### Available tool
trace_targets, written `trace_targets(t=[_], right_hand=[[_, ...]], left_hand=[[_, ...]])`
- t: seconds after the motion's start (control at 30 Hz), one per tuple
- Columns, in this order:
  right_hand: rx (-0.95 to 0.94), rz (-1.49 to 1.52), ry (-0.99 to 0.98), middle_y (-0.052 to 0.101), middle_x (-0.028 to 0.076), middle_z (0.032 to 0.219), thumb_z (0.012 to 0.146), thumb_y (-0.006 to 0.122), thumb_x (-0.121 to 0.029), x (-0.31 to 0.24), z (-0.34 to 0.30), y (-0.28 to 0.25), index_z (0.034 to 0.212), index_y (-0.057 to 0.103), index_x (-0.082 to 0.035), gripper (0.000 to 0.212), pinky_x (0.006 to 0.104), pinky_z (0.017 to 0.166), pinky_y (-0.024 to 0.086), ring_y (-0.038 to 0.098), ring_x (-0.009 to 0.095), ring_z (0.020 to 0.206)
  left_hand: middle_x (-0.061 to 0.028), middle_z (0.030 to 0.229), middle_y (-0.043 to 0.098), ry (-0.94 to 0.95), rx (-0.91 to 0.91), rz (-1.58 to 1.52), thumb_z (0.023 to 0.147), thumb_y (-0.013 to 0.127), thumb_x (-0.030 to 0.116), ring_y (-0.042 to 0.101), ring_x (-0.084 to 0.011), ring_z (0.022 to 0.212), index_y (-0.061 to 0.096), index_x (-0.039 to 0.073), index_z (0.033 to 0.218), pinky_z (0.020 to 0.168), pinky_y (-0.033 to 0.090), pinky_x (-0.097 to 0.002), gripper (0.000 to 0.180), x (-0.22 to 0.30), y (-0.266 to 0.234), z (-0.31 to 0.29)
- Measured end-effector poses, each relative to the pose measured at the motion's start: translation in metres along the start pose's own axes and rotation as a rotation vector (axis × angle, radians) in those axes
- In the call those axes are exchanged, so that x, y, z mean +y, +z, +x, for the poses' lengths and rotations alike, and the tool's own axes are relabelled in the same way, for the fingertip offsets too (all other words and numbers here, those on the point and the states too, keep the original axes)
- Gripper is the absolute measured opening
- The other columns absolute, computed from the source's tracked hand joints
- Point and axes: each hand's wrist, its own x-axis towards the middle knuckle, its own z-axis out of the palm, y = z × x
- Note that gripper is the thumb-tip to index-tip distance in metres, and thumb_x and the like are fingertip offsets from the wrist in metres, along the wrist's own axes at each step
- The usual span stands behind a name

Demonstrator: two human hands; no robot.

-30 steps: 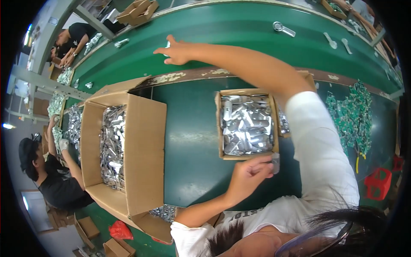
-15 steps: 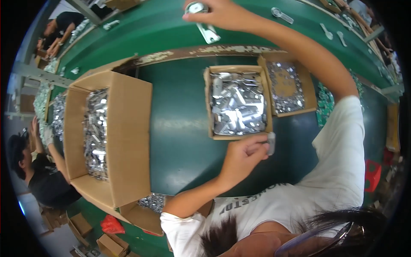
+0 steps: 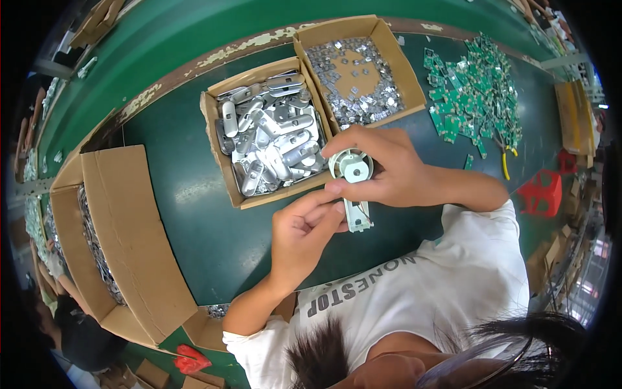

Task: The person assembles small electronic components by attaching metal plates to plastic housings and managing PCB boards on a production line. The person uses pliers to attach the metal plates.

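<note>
My right hand grips a pale green-white plastic housing by its round head, thumb and fingers on either side. Its straight handle points down towards my chest, with a dark slot and a thin wire along it. My left hand is closed beside the handle, fingertips touching or very near it. Whatever the left fingers pinch is hidden. Just beyond the hands stands a shallow cardboard box of shiny, elongated metal covers.
Adjoining it is a carton with small metal pieces. Green circuit boards lie heaped at right, near yellow-handled pliers. A tall cardboard box stands at left. A red stool is beyond the right table edge. A co-worker is at lower left.
My right hand has come back from the far green belt with the plastic housing to my left hand. The grey metal piece seen in my left fingers is now out of sight. The view has turned right.
</note>
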Motion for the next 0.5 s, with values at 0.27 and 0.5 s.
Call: trace_targets(t=[0.27, 0.5], right_hand=[[0.048, 0.068, -0.065, 0.065, 0.01, 0.093, 0.074, 0.074, -0.013, 0.013, 0.005, 0.009, 0.101, 0.061, -0.002, 0.032, 0.0289, 0.064, 0.049, 0.064, 0.021, 0.078], [0.076, 0.077, -0.128, 0.065, 0.01, 0.092, 0.076, 0.072, -0.014, 0.018, 0.011, 0.012, 0.1, 0.061, -0.003, 0.029, 0.03, 0.063, 0.048, 0.063, 0.022, 0.077]], left_hand=[[-0.0097, 0.096, 0.066, -0.047, -0.018, -0.053, 0.093, 0.053, 0.005, 0.063, -0.0112, 0.084, 0.057, -0.006, 0.115, 0.075, 0.055, -0.026, 0.026, 0.0, -0.001, 0.005], [-0.0083, 0.096, 0.065, -0.014, -0.027, -0.151, 0.09, 0.057, 0.003, 0.062, -0.0113, 0.085, 0.055, -0.006, 0.117, 0.076, 0.055, -0.028, 0.029, -0.004, -0.003, 0.007]])
